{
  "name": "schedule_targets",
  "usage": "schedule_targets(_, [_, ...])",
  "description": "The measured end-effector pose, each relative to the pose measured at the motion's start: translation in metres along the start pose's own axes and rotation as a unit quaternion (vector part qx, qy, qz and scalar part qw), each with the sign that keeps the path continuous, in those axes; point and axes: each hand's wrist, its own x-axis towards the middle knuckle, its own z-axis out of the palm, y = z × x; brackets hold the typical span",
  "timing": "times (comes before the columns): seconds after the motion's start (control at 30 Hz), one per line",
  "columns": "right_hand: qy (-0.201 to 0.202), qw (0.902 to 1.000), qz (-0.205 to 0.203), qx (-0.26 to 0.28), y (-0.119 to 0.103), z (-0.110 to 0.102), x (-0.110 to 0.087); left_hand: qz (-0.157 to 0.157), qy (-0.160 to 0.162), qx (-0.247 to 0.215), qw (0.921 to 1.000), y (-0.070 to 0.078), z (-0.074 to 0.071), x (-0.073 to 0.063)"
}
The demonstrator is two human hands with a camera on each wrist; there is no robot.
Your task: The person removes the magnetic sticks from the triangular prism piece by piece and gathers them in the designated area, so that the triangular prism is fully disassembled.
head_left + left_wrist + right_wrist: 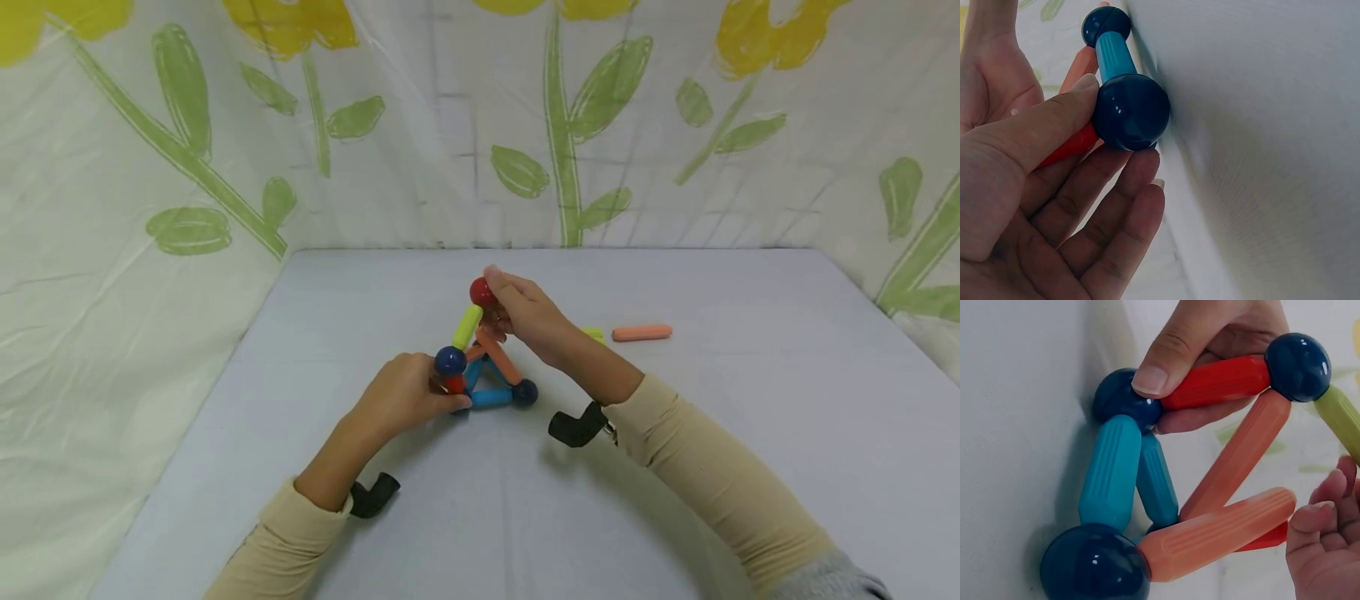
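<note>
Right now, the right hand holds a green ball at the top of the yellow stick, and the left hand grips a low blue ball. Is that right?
No: the right hand holds a red ball, not green, at the yellow stick's top, as the head view shows. The left hand does grip a low blue ball.

Left hand (1054,187) grips a glossy dark-blue ball (1133,112), thumb (1054,115) at its edge, fingers (1138,215) beneath. Faceted red rod (1072,145) meets the ball. Ribbed turquoise rod (1115,56) links it to second glossy dark-blue ball (1107,25). Orange faceted rod (1079,67) behind thumb tip. Right hand (1000,81) upper left; pale surface (1272,137) at right.
</note>
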Motion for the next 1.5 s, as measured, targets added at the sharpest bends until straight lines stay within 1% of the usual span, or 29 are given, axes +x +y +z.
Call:
schedule_targets(0.1, [0.006, 0.9999, 0.012, -0.001, 0.0, 0.0, 0.0, -0.001, 0.001, 0.0, 1.0, 0.0, 0.0, 0.0])
schedule_targets(0.23, [0.022, 0.9988, 0.035, 0.025, 0.001, 0.0, -0.001, 0.002, 0.002, 0.0, 1.0, 0.0, 0.0, 0.0])
schedule_targets(0.3, [0.034, 0.9967, 0.044, 0.059, 0.0, -0.001, 0.0, 0.001, 0.002, 0.002, 1.0, 0.001, 0.0, 0.001])
schedule_targets(0.4, [0.065, 0.99, 0.045, 0.117, -0.003, -0.007, 0.001, -0.003, 0.001, 0.007, 1.0, 0.002, 0.0, 0.0])
schedule_targets(0.43, [0.076, 0.9875, 0.045, 0.131, -0.005, -0.01, 0.002, -0.005, 0.001, 0.009, 0.9999, 0.002, 0.0, 0.0])
schedule_targets(0.5, [0.093, 0.9847, 0.042, 0.141, -0.008, -0.017, 0.002, -0.009, 0.001, 0.013, 0.9999, 0.002, 0.0, 0.0])
schedule_targets(0.57, [0.101, 0.9862, 0.044, 0.123, -0.008, -0.025, 0.003, -0.012, 0.002, 0.016, 0.9998, 0.002, 0.0, -0.001])
schedule_targets(0.7, [0.101, 0.9922, 0.053, 0.05, -0.003, -0.042, 0.003, -0.016, 0.003, 0.019, 0.9997, 0.003, -0.001, -0.001])
schedule_targets(0.8, [0.102, 0.9929, 0.05, -0.034, 0.003, -0.055, 0.001, -0.017, 0.003, 0.018, 0.9997, 0.003, -0.001, -0.001])
schedule_targets(0.87, [0.101, 0.9896, 0.045, -0.092, 0.007, -0.065, 0.0, -0.016, 0.003, 0.018, 0.9997, 0.003, 0.0, 0.0])
schedule_targets(0.9, [0.102, 0.9865, 0.046, -0.119, 0.009, -0.071, -0.001, -0.016, 0.003, 0.017, 0.9997, 0.003, 0.0, 0.0])
schedule_targets(0.97, [0.095, 0.9796, 0.063, -0.166, 0.013, -0.082, -0.003, -0.014, 0.004, 0.017, 0.9997, 0.003, 0.001, 0.0])
schedule_targets(1.03, [0.083, 0.9736, 0.088, -0.193, 0.017, -0.094, -0.004, -0.011, 0.006, 0.019, 0.9997, 0.002, 0.001, 0.0])
schedule_targets(1.13, [0.064, 0.9579, 0.126, -0.25, 0.023, -0.107, -0.007, -0.01, 0.006, 0.018, 0.9998, 0.002, 0.001, -0.001])
schedule_targets(1.2, [0.051, 0.9432, 0.125, -0.304, 0.028, -0.113, -0.008, -0.009, 0.007, 0.017, 0.9998, 0.003, 0.0, -0.001])
schedule_targets(1.27, [0.038, 0.924, 0.117, -0.362, 0.033, -0.115, -0.008, -0.01, 0.006, 0.017, 0.9998, 0.003, 0.001, -0.001])
schedule_targets(1.37, [0.022, 0.9006, 0.105, -0.421, 0.038, -0.115, -0.007, -0.013, 0.007, 0.019, 0.9997, 0.003, 0.001, -0.001])
schedule_targets(1.43, [0.016, 0.8913, 0.106, -0.44, 0.039, -0.114, -0.006, -0.015, 0.006, 0.021, 0.9997, 0.003, 0.001, -0.001])
schedule_targets(1.5, [0.013, 0.8859, 0.109, -0.451, 0.04, -0.113, -0.006, -0.015, 0.005, 0.021, 0.9997, 0.003, 0.001, -0.001])
